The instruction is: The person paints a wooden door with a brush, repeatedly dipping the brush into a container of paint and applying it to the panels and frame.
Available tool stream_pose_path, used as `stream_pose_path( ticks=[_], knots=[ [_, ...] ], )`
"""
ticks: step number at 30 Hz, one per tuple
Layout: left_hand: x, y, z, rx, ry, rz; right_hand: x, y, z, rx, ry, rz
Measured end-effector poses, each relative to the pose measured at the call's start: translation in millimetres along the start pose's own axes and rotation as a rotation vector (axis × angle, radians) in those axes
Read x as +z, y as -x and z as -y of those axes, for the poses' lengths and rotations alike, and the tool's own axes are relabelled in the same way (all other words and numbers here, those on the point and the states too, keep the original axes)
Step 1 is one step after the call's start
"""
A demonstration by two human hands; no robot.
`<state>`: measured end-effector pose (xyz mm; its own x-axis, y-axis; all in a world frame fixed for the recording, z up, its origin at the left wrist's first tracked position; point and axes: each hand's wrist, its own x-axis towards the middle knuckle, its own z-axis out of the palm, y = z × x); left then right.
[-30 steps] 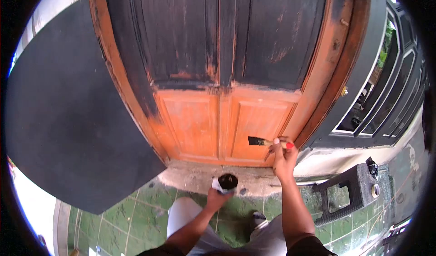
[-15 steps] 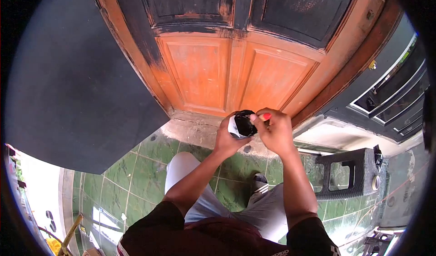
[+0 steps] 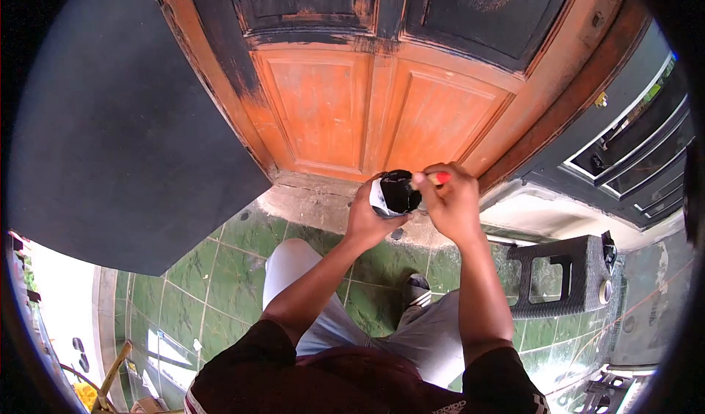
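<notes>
My left hand (image 3: 367, 216) is wrapped round a small white cup of black paint (image 3: 399, 192), its open top facing me. In my right hand (image 3: 455, 204) a paintbrush (image 3: 439, 179) is pinched by its pale wooden handle, which has a red end. The brush's bristle end points into the cup and cannot be made out against the black paint. Just beyond both hands stands a wooden door (image 3: 382, 113), black on its upper panels and bare orange on its lower two.
A dark grey panel (image 3: 125, 142) fills the left side. To the right, a dark plastic stool (image 3: 580, 278) lies on the green tiled floor (image 3: 231, 282). A worn concrete sill (image 3: 316, 201) runs below the door. Dark-framed louvres (image 3: 631, 157) are at the far right.
My right hand has moved slightly right and up with the paintbrush, showing more of its handle. The cup stays in my left hand, nearly in place.
</notes>
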<state>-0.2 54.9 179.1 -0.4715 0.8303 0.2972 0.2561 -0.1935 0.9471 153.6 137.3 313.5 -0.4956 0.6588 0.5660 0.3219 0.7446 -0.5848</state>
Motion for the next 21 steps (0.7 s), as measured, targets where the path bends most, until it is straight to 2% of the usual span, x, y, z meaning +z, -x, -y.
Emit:
stream_pose_path(
  ticks=[2,6,9,10,13,14,17,20,21],
  knots=[
    [1,0,3,-0.009,0.013,-0.021,8,3,-9,-0.007,0.039,0.036],
    [-3,-4,-4,0.006,0.090,0.010,0,1,3,-0.025,-0.102,-0.159],
    [-4,-7,0,0.012,0.046,-0.002,14,6,-9,0.114,-0.069,0.012],
    [-5,-8,-3,0.005,0.052,0.008,14,8,-6,0.064,-0.001,-0.026],
    [-6,-9,6,0.012,0.021,-0.019,8,3,8,-0.131,-0.061,-0.227],
    [-6,-11,7,0.002,0.037,-0.022,8,4,8,-0.144,-0.043,-0.236],
    [-6,-10,13,-0.056,-0.010,-0.036,24,12,-7,0.027,0.016,-0.072],
    [-6,-12,33,0.008,-0.039,-0.054,9,5,11,-0.203,-0.054,-0.253],
    [-7,-11,36,0.022,-0.015,-0.054,7,7,15,-0.207,-0.058,-0.272]
  ],
)
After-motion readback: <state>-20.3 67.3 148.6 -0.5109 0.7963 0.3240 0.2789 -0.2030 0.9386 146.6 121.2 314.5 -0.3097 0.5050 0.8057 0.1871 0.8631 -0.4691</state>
